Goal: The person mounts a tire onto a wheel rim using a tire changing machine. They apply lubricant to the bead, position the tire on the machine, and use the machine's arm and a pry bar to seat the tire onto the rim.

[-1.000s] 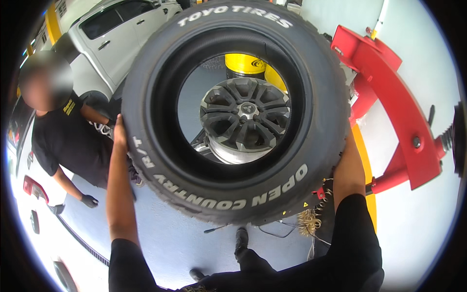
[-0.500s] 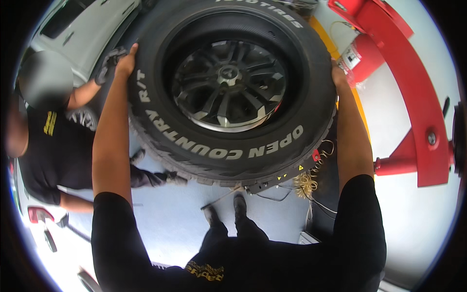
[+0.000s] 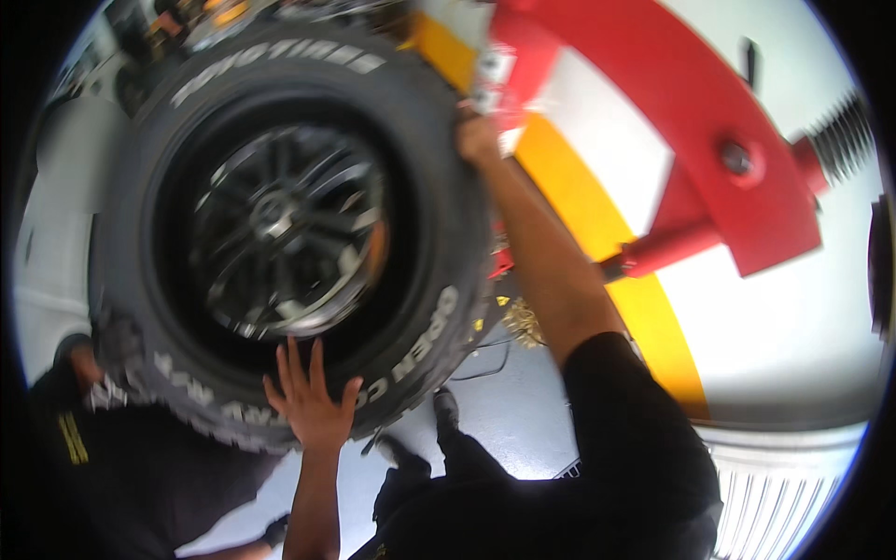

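A large black tyre (image 3: 425, 177) with white raised lettering on its sidewall fills the left and middle of the view. A dark multi-spoke alloy wheel (image 3: 275, 224) with a bright lip lies inside its opening. My left hand (image 3: 315, 401) is open, fingers spread, over the near sidewall, its fingertips reaching the tyre's inner edge. My right hand (image 3: 479, 138) grips the tyre's outer edge at the upper right; part of its fingers is hidden. A co-worker's dark-gloved hand (image 3: 121, 350) is against the tyre's lower left side.
A red curved machine arm (image 3: 709, 103) with a bolt and a coil spring (image 3: 840, 135) stands at the right. Beside it runs a yellow stripe (image 3: 597, 215). Below the tyre, a coiled yellowish hose (image 3: 525, 322) lies near my feet. A co-worker in black (image 3: 140, 467) is at the lower left.
My left hand has left the tyre's left edge and now lies spread on the near sidewall. The tyre has shifted left and turned in view. The co-worker's glove is now against it.
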The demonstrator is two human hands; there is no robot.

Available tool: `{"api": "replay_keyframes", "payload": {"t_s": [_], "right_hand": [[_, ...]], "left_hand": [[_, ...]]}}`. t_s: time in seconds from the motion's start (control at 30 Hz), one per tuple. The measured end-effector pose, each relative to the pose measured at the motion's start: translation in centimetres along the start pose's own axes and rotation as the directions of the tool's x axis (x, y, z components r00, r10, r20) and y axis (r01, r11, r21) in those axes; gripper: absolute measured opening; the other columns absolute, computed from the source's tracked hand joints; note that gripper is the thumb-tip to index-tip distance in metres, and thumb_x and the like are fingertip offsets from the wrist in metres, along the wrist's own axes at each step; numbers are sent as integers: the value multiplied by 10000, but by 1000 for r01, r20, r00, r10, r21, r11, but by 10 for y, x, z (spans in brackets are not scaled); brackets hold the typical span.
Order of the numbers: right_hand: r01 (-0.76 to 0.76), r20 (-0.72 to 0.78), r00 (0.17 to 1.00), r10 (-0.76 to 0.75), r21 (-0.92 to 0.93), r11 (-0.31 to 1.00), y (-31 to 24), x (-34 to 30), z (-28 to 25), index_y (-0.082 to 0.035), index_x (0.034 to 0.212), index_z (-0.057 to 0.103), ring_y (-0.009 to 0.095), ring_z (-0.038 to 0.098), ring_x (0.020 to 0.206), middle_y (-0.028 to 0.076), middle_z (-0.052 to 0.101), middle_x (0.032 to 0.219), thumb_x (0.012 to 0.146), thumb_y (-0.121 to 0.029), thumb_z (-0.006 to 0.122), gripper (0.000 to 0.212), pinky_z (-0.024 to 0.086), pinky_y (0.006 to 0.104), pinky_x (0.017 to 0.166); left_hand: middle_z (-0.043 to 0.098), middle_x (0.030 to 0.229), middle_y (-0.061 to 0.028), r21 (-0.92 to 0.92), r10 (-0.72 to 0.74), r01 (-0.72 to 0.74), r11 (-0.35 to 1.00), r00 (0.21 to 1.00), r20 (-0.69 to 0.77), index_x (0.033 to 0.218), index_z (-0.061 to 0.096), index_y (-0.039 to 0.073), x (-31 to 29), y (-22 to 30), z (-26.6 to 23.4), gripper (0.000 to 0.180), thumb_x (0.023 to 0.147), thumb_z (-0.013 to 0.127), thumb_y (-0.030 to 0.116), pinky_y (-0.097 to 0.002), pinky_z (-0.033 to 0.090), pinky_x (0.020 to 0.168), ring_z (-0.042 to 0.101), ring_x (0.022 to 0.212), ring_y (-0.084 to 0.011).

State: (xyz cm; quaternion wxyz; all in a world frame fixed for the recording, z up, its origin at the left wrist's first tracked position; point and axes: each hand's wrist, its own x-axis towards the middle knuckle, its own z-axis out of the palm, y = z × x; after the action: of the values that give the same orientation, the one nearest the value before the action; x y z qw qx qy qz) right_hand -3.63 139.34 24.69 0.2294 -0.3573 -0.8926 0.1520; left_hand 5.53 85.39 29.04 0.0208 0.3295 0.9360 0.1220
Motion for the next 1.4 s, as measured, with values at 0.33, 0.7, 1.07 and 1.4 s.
{"api": "replay_keyframes", "payload": {"t_s": [0.33,0.7,1.07,1.4], "right_hand": [[-299,70,953,294,359,884,-62,-44,-43,-87,1269,572,480,447,1354,230,590,1362,1092,-511,294,536,399,716,1036],[101,-60,995,-83,445,890,-63,-171,-144,-9,1389,501,424,499,1295,270,512,1358,997,-353,646,542,419,501,1092],[48,-272,934,234,741,670,69,-281,-489,-28,1605,280,359,412,1422,186,443,1539,968,-789,360,996,286,514,1203],[167,-234,938,257,952,257,24,-182,-431,-17,1533,360,348,382,1468,184,404,1571,994,-754,331,913,367,539,1185]], "left_hand": [[575,1423,-184,179,174,-67,981,708,-685,1471,505,29,67,-111,-69,491,992,612,43,-491,339,1165,522,1337,-363],[342,1649,-97,146,63,-62,987,998,0,1507,465,168,-37,-12,85,955,770,710,724,-649,179,1219,230,1556,-345],[516,1501,-67,23,176,-175,984,972,-157,1327,636,153,-38,-19,85,656,845,715,590,-620,245,1189,362,1478,-337],[562,1407,22,130,174,-154,979,972,-159,1306,655,241,-49,-23,86,550,899,618,609,-598,240,1185,388,1437,-256]]}}
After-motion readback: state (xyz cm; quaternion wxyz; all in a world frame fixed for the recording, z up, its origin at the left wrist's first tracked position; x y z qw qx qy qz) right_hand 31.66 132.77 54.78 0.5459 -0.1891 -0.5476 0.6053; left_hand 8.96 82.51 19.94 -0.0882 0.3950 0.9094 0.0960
